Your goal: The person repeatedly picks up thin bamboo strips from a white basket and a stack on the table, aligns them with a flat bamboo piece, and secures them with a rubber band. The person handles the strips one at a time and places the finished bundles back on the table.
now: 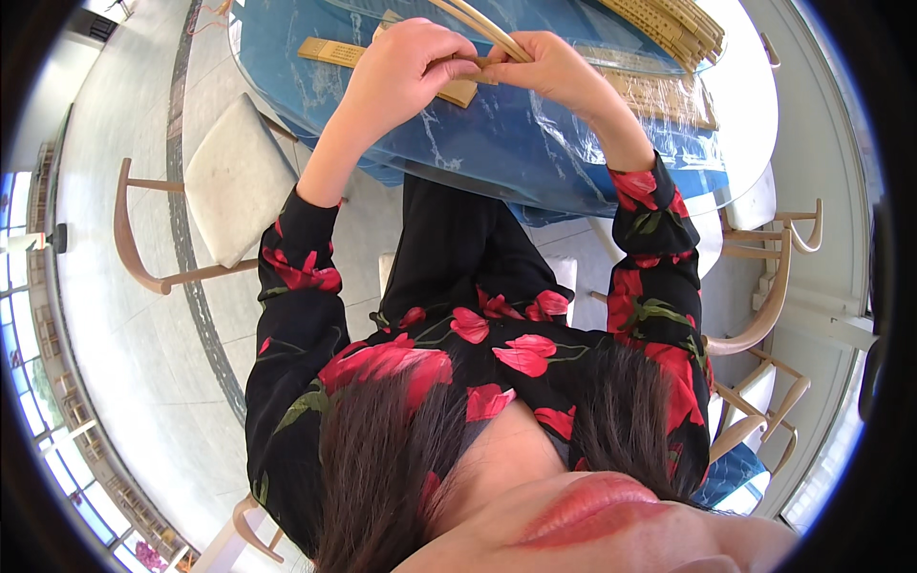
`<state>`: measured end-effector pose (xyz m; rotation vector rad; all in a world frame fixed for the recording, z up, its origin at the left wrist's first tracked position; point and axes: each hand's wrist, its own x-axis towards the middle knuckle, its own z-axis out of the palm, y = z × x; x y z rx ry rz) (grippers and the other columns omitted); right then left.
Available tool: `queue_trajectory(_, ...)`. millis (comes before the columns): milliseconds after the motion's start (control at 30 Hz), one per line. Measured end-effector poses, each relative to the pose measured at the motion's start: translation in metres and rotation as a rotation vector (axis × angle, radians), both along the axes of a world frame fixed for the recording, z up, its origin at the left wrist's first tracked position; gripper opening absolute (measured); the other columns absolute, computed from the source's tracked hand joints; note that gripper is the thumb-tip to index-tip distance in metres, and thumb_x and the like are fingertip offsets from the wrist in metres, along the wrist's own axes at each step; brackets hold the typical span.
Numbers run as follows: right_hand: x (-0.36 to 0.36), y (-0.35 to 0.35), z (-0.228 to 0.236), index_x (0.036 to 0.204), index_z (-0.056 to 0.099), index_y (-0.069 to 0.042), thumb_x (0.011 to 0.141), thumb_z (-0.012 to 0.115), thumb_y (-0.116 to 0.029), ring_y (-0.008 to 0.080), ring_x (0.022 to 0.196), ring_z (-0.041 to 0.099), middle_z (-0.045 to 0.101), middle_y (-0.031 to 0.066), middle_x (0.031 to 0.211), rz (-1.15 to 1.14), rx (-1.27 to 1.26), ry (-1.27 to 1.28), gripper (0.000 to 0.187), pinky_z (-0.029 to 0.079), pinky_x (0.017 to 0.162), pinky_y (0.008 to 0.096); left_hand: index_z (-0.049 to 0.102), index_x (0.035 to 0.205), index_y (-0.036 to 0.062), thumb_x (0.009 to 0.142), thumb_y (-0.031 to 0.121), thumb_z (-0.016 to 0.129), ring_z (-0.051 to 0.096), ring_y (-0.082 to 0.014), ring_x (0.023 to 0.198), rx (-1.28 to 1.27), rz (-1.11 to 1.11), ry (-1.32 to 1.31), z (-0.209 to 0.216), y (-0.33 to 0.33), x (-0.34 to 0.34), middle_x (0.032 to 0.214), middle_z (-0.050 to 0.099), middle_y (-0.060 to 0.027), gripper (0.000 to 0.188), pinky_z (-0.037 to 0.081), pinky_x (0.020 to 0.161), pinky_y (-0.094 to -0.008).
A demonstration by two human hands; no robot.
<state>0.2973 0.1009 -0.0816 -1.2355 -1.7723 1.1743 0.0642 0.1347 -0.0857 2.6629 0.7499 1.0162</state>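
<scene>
Holding both hands together over the near edge of the blue marbled tabletop (497,143). Pinching a few thin bamboo strips (487,29) with the left hand (406,72), fingers curled and pressed together around their lower ends. Gripping the same strips from the other side with the right hand (549,72), fingers closed tight and touching the left hand's. Strips slanting up and away from the hands toward the top of the view, their upper ends running out of frame. Possibly a cord or binding between the two thumbs, though too small to tell. Lying flat on the tabletop just beyond the hands, a short bamboo slat (330,53), partly hidden by the left hand. Resting at the far right of the tabletop, a stack of bamboo slats (669,24), with a flat bamboo mat (664,95) spread just below it. Standing at the left beside the tabletop, a wooden chair (229,181) with a pale cushion.
</scene>
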Motion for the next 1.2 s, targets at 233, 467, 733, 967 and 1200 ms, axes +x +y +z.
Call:
queue_trajectory(233, 0.0, -0.003, 0.006, 0.089, 0.069, -0.004, 0.09, 0.075, -0.028, 0.0059, 0.067, 0.047, 0.052, -0.0048, 0.072, -0.071, -0.119, 0.054, 0.024, 0.035, 0.059, 0.0246, 0.072, 0.115, 0.0192, 0.082, 0.018, 0.08, 0.064, -0.0196, 0.105, 0.461, 0.197, 0.132, 0.002, -0.015, 0.013, 0.104, 0.07, 0.0033, 0.034, 0.043, 0.107, -0.0499)
queue_trajectory(467, -0.002, 0.002, -0.009, 0.098, 0.072, -0.001, 0.091, 0.077, -0.029, 0.0066, 0.072, 0.052, 0.058, -0.0019, 0.077, -0.116, 0.015, -0.051, 0.029, 0.04, 0.064, 0.0247, 0.071, 0.113, 0.0142, 0.081, 0.014, 0.079, 0.065, -0.0236, 0.106, 0.337, 0.133, 0.078, -0.012, -0.01, 0.014, 0.103, 0.07, -0.0006, 0.033, 0.046, 0.105, -0.046)
queue_trajectory(733, -0.001, 0.001, -0.006, 0.102, 0.074, 0.001, 0.092, 0.077, -0.025, 0.0064, 0.072, 0.051, 0.06, -0.0021, 0.079, -0.097, -0.049, -0.029, 0.027, 0.04, 0.064, 0.0242, 0.068, 0.109, 0.0059, 0.083, 0.012, 0.077, 0.064, -0.0315, 0.101, 0.196, 0.074, 0.015, -0.014, -0.013, 0.015, 0.101, 0.069, -0.0082, 0.029, 0.053, 0.087, -0.0409)
queue_trajectory(967, -0.001, 0.005, -0.01, 0.097, 0.072, -0.002, 0.093, 0.077, -0.028, 0.0065, 0.069, 0.049, 0.057, -0.0023, 0.074, -0.103, -0.027, -0.088, 0.027, 0.038, 0.06, 0.026, 0.068, 0.107, 0.0044, 0.083, 0.012, 0.077, 0.064, -0.0323, 0.1, 0.167, 0.081, 0.001, -0.016, -0.011, 0.015, 0.101, 0.069, -0.0092, 0.027, 0.053, 0.087, -0.0418)
queue_trajectory(1200, 0.006, -0.019, 0.012, 0.106, 0.076, -0.012, 0.104, 0.059, -0.038, 0.0261, 0.071, 0.061, 0.063, 0.0101, 0.076, -0.227, 0.429, -0.46, 0.031, 0.047, 0.066, 0.0388, 0.069, 0.106, 0.0044, 0.084, 0.013, 0.079, 0.065, -0.0323, 0.103, 0.11, 0.123, -0.023, -0.013, -0.009, 0.004, 0.102, 0.07, -0.0104, 0.026, 0.053, 0.089, -0.0421)
